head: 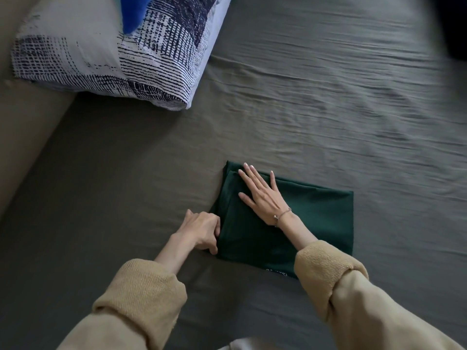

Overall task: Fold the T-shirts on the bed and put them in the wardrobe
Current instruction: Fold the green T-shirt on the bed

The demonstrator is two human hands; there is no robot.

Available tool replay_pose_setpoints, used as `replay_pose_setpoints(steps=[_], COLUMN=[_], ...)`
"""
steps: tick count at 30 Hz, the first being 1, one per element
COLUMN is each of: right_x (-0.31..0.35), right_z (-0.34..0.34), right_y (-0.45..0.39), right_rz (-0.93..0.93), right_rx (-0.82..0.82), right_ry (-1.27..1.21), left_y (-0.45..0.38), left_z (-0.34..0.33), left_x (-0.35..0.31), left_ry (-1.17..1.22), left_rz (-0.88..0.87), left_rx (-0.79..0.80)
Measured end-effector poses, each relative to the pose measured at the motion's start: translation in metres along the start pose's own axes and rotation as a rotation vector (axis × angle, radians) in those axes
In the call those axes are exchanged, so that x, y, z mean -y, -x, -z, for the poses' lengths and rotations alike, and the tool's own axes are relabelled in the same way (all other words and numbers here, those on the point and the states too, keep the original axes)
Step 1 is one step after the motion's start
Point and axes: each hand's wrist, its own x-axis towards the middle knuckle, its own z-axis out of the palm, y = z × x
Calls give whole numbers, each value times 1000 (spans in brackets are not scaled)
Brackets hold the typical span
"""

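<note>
A dark green T-shirt (pixel 316 218), folded into a small rectangle, lies on the grey-brown bed sheet (pixel 328 109) in the lower middle of the view. My right hand (pixel 262 195) lies flat on its upper left part, fingers straight and spread, pressing the cloth down. My left hand (pixel 202 231) is at the shirt's left edge, its fingers curled and tucked under the fold, gripping that edge. White lettering shows on the shirt's near edge beside my right sleeve. No wardrobe is in view.
A pillow (pixel 101 59) with a navy and white grid print lies at the upper left, with a blue object (pixel 132 11) on top of it. A beige padded bed frame (pixel 22 127) runs down the left side. Wrinkled sheet spreads to the right.
</note>
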Motion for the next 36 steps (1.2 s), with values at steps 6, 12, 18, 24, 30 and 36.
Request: replay_pose_setpoints(steps=[6, 12, 18, 24, 30, 36], right_x=[-48, -111, -145, -159, -160, -138], right_z=[27, 51, 59, 60, 64, 85], right_y=[43, 96, 120, 115, 108, 88], right_rz=[-341, -777, -748, -702, -655, -604], right_rx=[-216, -248, -168, -64, -75, -85], right_ry=[-15, -132, -309, -421, -558, -740], left_y=[2, 3, -7, -15, -11, 5], left_z=[-1, -17, -59, -90, -82, -52], left_x=[-42, -118, -204, -250, -253, -194], left_ry=[-28, 135, 92, -42, 63, 606], left_rz=[243, -170, -357, -213, -196, -184], left_rx=[-417, -571, -378, -330, -344, -200])
